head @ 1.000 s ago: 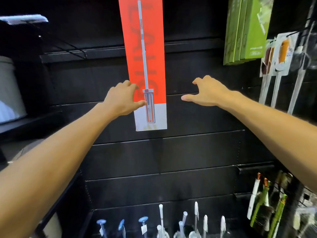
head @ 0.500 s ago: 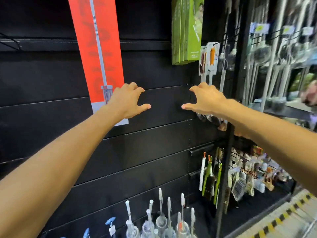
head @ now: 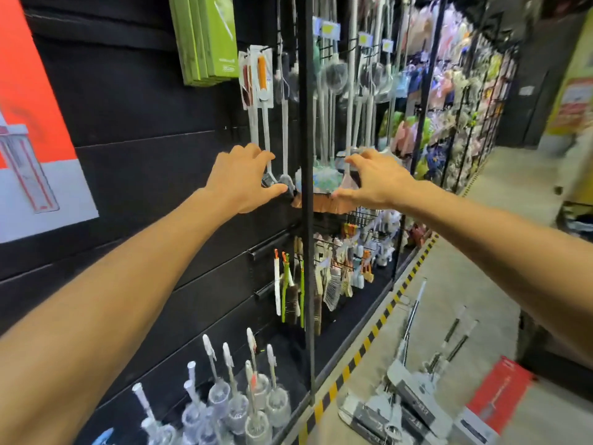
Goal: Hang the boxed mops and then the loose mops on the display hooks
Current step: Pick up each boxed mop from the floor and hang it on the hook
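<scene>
- Left hand (head: pixel 239 179) and right hand (head: pixel 373 181) reach forward, fingers spread, holding nothing.
- Loose grey metal-handled mops (head: pixel 414 374) lie on the floor at five o'clock (red-and-white long mop box (head: pixel 494 399) beside them).

Both hands reach forward, empty, fingers loosely spread: left hand (head: pixel 244 179) at eleven o'clock, right hand (head: pixel 373 181) at one. Loose mops (head: pixel 414 377) and a red box (head: pixel 499 391) lie on the floor (head: pixel 455 284) at five.

Boxed mop (head: pixel 38 130) hangs far left; loose mops (head: pixel 414 377) on floor (head: pixel 455 284) at right.
</scene>
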